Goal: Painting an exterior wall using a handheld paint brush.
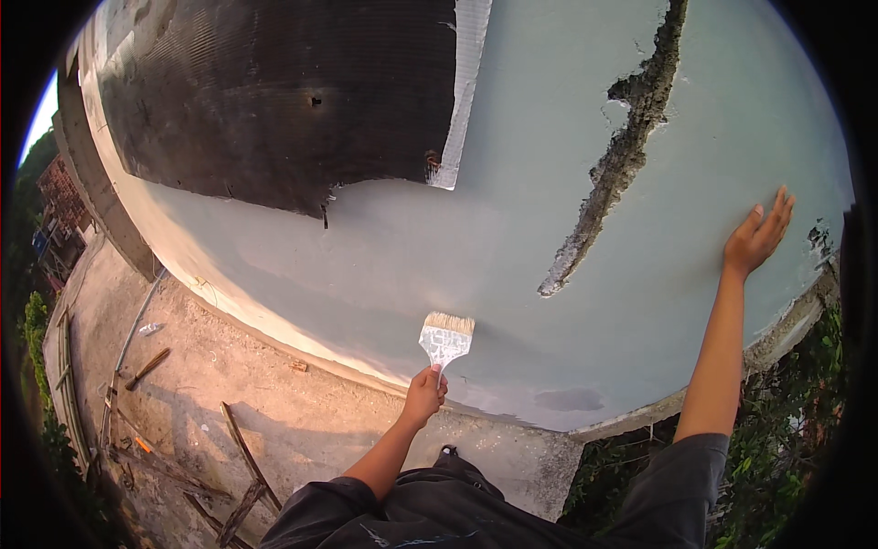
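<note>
My left hand (423, 399) is closed around the handle of a wide paintbrush (445, 342), held low in front of the pale grey-green wall (512, 265). White paint is spattered over the brush's body, and its light bristles point up toward the wall; whether they touch it I cannot tell. Off to the right, my right hand (757, 240) lies against the same wall with its fingers stretched out. Between the two hands, a long rough gouge (622, 160) runs down the wall, baring coarse grey material.
A dark ribbed panel (274, 101) with a ragged lower edge covers the wall's upper left. Sticks (247, 453) and a long pole (71, 393) lie on the dusty ground (302, 403) at left. Green plants (786, 412) grow below the ledge at lower right.
</note>
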Motion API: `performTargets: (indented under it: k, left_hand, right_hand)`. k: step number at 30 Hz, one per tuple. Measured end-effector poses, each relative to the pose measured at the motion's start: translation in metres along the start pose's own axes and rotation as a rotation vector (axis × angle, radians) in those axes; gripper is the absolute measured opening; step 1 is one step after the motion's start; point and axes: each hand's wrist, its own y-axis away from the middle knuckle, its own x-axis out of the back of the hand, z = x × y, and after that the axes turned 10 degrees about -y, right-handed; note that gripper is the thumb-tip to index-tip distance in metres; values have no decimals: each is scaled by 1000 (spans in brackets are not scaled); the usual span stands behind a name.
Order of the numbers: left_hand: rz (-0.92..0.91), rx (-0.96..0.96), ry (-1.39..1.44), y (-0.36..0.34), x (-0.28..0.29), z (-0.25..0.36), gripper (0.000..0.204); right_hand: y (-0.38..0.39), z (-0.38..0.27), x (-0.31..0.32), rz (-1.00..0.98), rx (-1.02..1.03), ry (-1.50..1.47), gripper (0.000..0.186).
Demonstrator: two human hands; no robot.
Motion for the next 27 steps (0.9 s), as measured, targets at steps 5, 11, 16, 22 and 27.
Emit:
performTargets:
  k: [5,11,16,22,27]
  left_hand:
    - [-38,-166,102,18,-11,60,38]
    - [66,-286,-86,-38,-1,31,39]
    - [82,-30,-124,-15,7,-20,39]
    - [47,-166,66,-10,-2,27,38]
    - [107,-291,19,-33,-6,43,41]
  right_hand:
    - [-1,-4,1,-3,-15,-16,47]
    - [0,-8,-3,-3,-19,-17,47]
    - [2,-1,1,-13,-9,-14,47]
    - [-2,-3,2,-13,-23,-12,47]
    - [0,-6,1,-18,-23,-25,47]
